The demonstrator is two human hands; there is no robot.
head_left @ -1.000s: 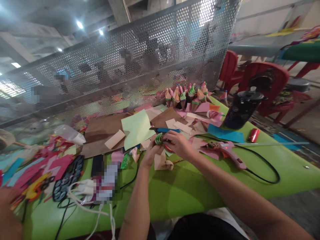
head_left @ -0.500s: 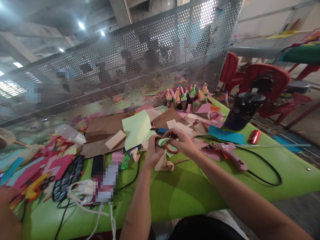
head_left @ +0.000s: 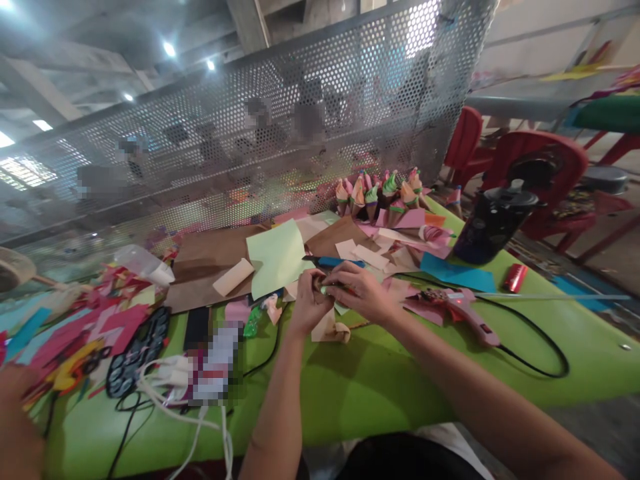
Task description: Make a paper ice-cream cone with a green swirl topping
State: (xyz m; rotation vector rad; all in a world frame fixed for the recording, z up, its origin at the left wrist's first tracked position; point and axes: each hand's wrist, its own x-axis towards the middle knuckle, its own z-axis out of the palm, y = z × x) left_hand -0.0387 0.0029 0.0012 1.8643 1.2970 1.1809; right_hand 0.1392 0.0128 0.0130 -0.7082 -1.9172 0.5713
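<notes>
While most of it is hidden by fingers, a small craft piece (head_left: 323,290) shows brown and pale green between the two hands, raised a little over the near middle of the green table (head_left: 380,393). The left hand (head_left: 306,303) curls round its brown side; the right hand (head_left: 359,288) bends in from the other side, thumb and fingers pinching at the pale green part.

It looks like paper, so I judge it very light, dry rather than slippery, and easy to crush or dent. A loose cradle round the brown body seems the safest hold, with only fingertips on the pale green part, where a hard squeeze could flatten it.

Just below the hands lies a curled tan paper scrap (head_left: 343,332); just beyond them, a blue-handled tool (head_left: 341,262) and a pale green sheet (head_left: 275,257). To the right, a pink glue gun (head_left: 470,317) rests on its side with a red light showing. Farther back stands a cluster of paper cones (head_left: 373,200) with swirled tops, and a dark tumbler (head_left: 493,227) is near the table's far right edge. Another person's arm (head_left: 20,420) enters at the left, near a yellow tool (head_left: 75,370).
</notes>
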